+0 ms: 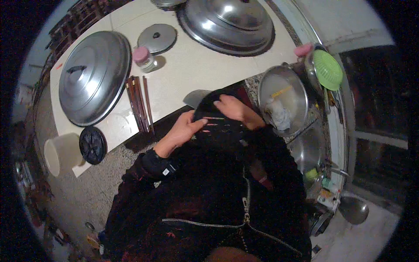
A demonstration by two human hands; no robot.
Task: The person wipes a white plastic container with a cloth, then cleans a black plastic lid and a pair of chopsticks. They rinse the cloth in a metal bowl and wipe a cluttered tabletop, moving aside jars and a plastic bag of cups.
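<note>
Near the counter's front edge, my left hand (183, 129) grips the left rim of a dark slotted object (212, 113), possibly a basket. Pinkish strips show at its slots. My right hand (234, 109) is at its upper right side, fingers curled; whether it grips or only touches it cannot be told. The object's lower part merges with my black jacket (209, 186). Just beyond its rim lies a pale grey curved piece (194, 97), partly hidden. Right of my right hand, a steel basin (306, 108) holds a whitish cloth-like thing (280, 114) and a yellow strip (282, 92).
Large domed steel lids (95, 75) (226, 26), a small lid (157, 38), a pink-capped jar (144, 60) and several chopsticks (137, 101) lie on the pale countertop (193, 70). A beige tub (60, 154) and black disc (93, 145) sit left; a green colander (327, 70) is right.
</note>
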